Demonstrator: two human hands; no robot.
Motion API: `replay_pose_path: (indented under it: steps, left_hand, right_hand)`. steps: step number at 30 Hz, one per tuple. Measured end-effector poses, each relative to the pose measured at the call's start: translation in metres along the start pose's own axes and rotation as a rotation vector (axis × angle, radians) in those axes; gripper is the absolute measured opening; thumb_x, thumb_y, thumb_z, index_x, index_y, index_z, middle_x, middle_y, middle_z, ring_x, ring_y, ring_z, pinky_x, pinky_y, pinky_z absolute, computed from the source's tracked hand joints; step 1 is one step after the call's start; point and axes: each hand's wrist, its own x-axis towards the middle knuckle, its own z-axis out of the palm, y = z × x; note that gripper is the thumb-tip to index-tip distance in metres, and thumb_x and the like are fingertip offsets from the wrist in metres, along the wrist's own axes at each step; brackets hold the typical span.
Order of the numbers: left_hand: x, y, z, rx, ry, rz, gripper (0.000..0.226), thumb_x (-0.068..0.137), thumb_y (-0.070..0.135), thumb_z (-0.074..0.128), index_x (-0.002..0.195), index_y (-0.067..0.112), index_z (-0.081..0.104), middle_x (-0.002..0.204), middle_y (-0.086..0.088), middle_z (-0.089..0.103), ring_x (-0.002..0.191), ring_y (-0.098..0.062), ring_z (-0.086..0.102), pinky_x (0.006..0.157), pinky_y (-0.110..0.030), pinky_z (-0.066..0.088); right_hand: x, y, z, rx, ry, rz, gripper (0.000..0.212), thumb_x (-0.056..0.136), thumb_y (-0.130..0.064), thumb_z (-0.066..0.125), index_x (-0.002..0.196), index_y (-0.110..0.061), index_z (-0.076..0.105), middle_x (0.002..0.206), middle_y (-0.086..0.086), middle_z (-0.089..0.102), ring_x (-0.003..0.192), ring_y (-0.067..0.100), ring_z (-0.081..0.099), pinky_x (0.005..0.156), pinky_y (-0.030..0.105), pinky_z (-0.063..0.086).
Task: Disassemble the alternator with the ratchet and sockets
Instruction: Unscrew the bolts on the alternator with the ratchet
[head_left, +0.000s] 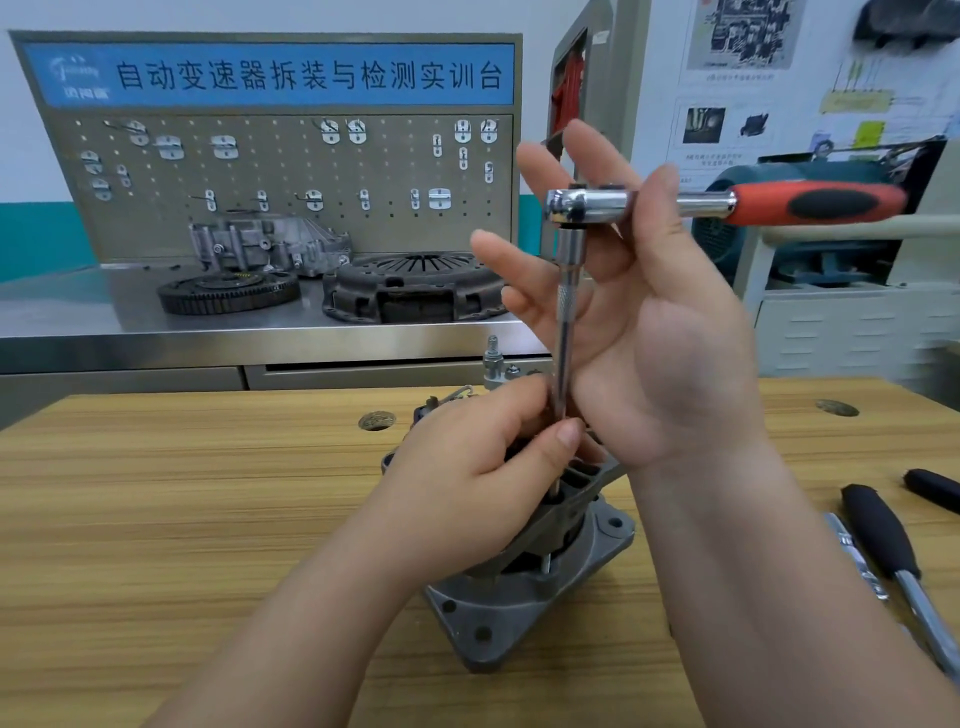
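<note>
— Chrome ratchet, where is it?
— Up at the right hand, handle running out to that hand's right. The fingers are spread almost straight behind the head, thumb across the neck: a loose steadying, not a fist.
— And the left hand?
— Lower, nearer the alternator, pinching the bar near its foot with curled fingers.
— The alternator itself?
— On the table, straight below both hands. The bar stands upright from it to the ratchet, so I judge the turn goes round that vertical line, handle swept level by the right hand.
</note>
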Motion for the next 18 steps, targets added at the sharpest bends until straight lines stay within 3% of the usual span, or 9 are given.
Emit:
replay_pose_path:
  steps: [5, 8, 10, 13, 15, 18]
  left_hand:
    - [0.001, -0.002, 0.002, 0.071, 0.005, 0.027, 0.018, 0.088, 0.032, 0.045, 0.093, 0.023, 0.060, 0.058, 0.020, 0.053, 0.059, -0.006, 0.049, 0.061, -0.038, 0.046]
    - [0.001, -0.001, 0.002, 0.066, 0.000, 0.024, 0.012, 0.088, 0.031, 0.046, 0.083, 0.037, 0.055, 0.064, 0.030, 0.057, 0.064, 0.003, 0.053, 0.063, -0.029, 0.042]
    - [0.001, -0.002, 0.001, 0.050, 0.003, -0.003, 0.014, 0.086, 0.031, 0.048, 0.079, 0.036, 0.058, 0.070, 0.028, 0.063, 0.070, 0.001, 0.059, 0.067, -0.032, 0.047]
    - [0.002, -0.001, 0.001, 0.029, 0.013, -0.028, 0.013, 0.085, 0.030, 0.049, 0.085, 0.030, 0.062, 0.080, 0.022, 0.071, 0.079, -0.003, 0.065, 0.078, -0.039, 0.052]
    - [0.002, 0.000, 0.001, 0.027, 0.016, -0.047, 0.018, 0.084, 0.032, 0.050, 0.090, 0.027, 0.065, 0.083, 0.020, 0.072, 0.084, -0.004, 0.067, 0.081, -0.040, 0.052]
    - [0.002, 0.001, 0.001, 0.066, 0.022, -0.041, 0.021, 0.083, 0.035, 0.049, 0.092, 0.026, 0.066, 0.084, 0.022, 0.072, 0.084, 0.000, 0.066, 0.079, -0.038, 0.053]
  right_hand:
    - [0.002, -0.005, -0.003, 0.085, -0.024, 0.123, 0.040, 0.104, -0.041, 0.023, 0.109, -0.018, 0.056, 0.104, -0.006, 0.073, 0.074, 0.021, 0.073, 0.058, 0.024, 0.050]
    - [0.002, -0.007, -0.003, 0.137, -0.043, 0.189, 0.037, 0.103, -0.043, 0.024, 0.100, -0.020, 0.054, 0.097, -0.004, 0.075, 0.069, 0.017, 0.072, 0.055, 0.022, 0.049]
    - [0.001, -0.005, -0.002, 0.127, -0.023, 0.179, 0.034, 0.102, -0.042, 0.029, 0.099, -0.021, 0.056, 0.095, -0.003, 0.075, 0.069, 0.016, 0.072, 0.055, 0.021, 0.048]
    - [-0.001, 0.001, 0.002, 0.050, 0.033, 0.014, 0.022, 0.098, -0.033, 0.042, 0.101, -0.024, 0.062, 0.101, -0.003, 0.073, 0.078, 0.018, 0.070, 0.061, 0.023, 0.050]
    - [-0.001, 0.002, 0.004, -0.058, 0.064, -0.149, 0.015, 0.094, -0.022, 0.051, 0.100, -0.024, 0.065, 0.104, -0.003, 0.071, 0.090, 0.019, 0.066, 0.073, 0.027, 0.050]
    - [-0.003, 0.004, 0.006, -0.164, 0.054, -0.277, 0.020, 0.088, -0.013, 0.058, 0.099, -0.025, 0.068, 0.107, -0.004, 0.069, 0.102, 0.019, 0.061, 0.086, 0.032, 0.047]
